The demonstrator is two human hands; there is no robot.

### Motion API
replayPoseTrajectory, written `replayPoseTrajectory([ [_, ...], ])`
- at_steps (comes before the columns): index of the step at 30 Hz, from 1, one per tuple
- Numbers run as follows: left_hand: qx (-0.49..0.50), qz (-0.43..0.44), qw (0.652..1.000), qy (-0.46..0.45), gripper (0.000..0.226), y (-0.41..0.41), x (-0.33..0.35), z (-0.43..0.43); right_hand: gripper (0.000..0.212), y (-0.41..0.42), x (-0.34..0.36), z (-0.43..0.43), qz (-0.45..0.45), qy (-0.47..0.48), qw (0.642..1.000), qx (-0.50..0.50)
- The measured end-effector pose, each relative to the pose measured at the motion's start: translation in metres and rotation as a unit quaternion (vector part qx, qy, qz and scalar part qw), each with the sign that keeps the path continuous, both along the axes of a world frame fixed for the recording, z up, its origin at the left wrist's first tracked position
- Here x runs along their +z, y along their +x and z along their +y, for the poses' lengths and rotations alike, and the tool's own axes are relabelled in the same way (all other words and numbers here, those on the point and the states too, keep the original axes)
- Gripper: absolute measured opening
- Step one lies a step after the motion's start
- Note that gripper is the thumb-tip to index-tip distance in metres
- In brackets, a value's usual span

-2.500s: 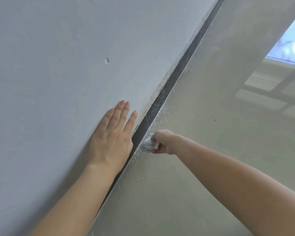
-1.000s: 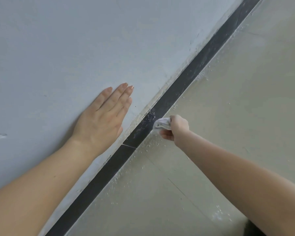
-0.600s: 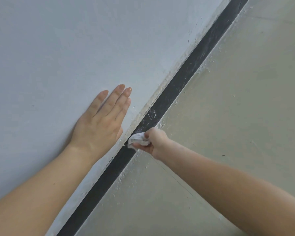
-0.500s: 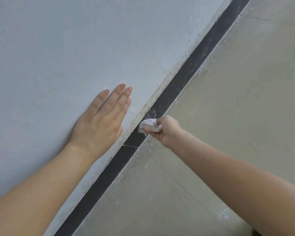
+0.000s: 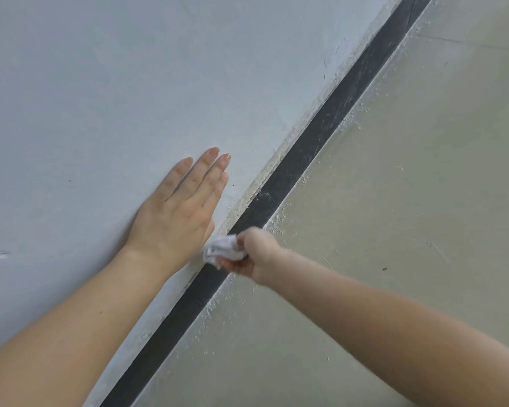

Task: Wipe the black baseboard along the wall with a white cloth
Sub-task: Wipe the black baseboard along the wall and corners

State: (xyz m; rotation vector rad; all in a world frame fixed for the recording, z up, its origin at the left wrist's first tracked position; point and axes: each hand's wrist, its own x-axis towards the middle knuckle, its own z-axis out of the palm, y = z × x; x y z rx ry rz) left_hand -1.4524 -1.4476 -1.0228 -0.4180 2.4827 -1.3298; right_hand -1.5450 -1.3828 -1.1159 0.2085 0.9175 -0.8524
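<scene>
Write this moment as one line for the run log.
left hand: flat on wall | right hand: presses white cloth on black baseboard | dusty streaks farther along baseboard

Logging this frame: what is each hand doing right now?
Left hand: open, flat on the wall.
Right hand: closed on the cloth, at the baseboard.
</scene>
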Motion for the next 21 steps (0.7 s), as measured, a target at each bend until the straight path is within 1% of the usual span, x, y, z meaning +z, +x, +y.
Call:
replayPoseTrajectory([
  [2, 0.003, 0.012, 1.000, 0.012, 0.058, -0.001, 0.000, -0.001, 0.020, -0.026, 0.003, -0.011, 0.008, 0.023, 0.998, -0.054],
  [5, 0.007, 0.016, 1.000, 0.011, 0.057, 0.001, -0.002, -0.001, 0.022, -0.061, 0.002, -0.017, 0.046, 0.021, 0.991, -0.127],
  [6, 0.007, 0.013, 1.000, 0.007, 0.058, 0.001, -0.002, -0.001, 0.025, -0.069, 0.001, -0.017, 0.046, 0.020, 0.983, -0.176],
  [8, 0.011, 0.004, 1.000, 0.001, 0.059, 0.002, -0.001, 0.000, 0.032, -0.081, -0.010, -0.018, 0.066, 0.048, 0.953, -0.291],
  [9, 0.013, -0.002, 1.000, -0.003, 0.059, 0.002, -0.001, 0.000, 0.032, -0.083, -0.016, -0.016, 0.083, 0.067, 0.940, -0.324],
  [10, 0.017, -0.007, 1.000, -0.005, 0.059, 0.001, 0.000, 0.000, 0.029, -0.082, -0.020, -0.013, 0.098, 0.082, 0.936, -0.328],
  [11, 0.022, -0.010, 1.000, -0.005, 0.060, 0.001, 0.000, 0.001, 0.025, -0.077, -0.024, -0.008, 0.109, 0.098, 0.942, -0.302],
  [13, 0.029, -0.015, 0.999, -0.001, 0.063, -0.002, -0.001, 0.001, 0.018, -0.057, -0.023, 0.007, 0.099, 0.103, 0.974, -0.176],
  [15, 0.027, -0.016, 0.999, 0.005, 0.063, -0.006, -0.001, 0.001, 0.021, -0.038, -0.017, 0.015, 0.081, 0.071, 0.993, -0.039],
  [16, 0.026, -0.016, 1.000, 0.008, 0.063, -0.008, -0.001, 0.001, 0.023, -0.031, -0.017, 0.016, 0.077, 0.054, 0.996, 0.004],
  [18, 0.026, -0.014, 0.999, 0.012, 0.063, -0.012, -0.002, 0.000, 0.023, -0.026, -0.016, 0.011, 0.072, 0.032, 0.996, 0.044],
  [19, 0.026, -0.013, 0.999, 0.012, 0.063, -0.012, -0.002, 0.001, 0.020, -0.029, -0.015, 0.006, 0.082, 0.014, 0.996, 0.037],
  [21, 0.029, -0.012, 0.999, 0.009, 0.063, -0.012, -0.004, 0.001, 0.015, -0.046, -0.016, -0.014, 0.088, 0.012, 0.995, -0.037],
])
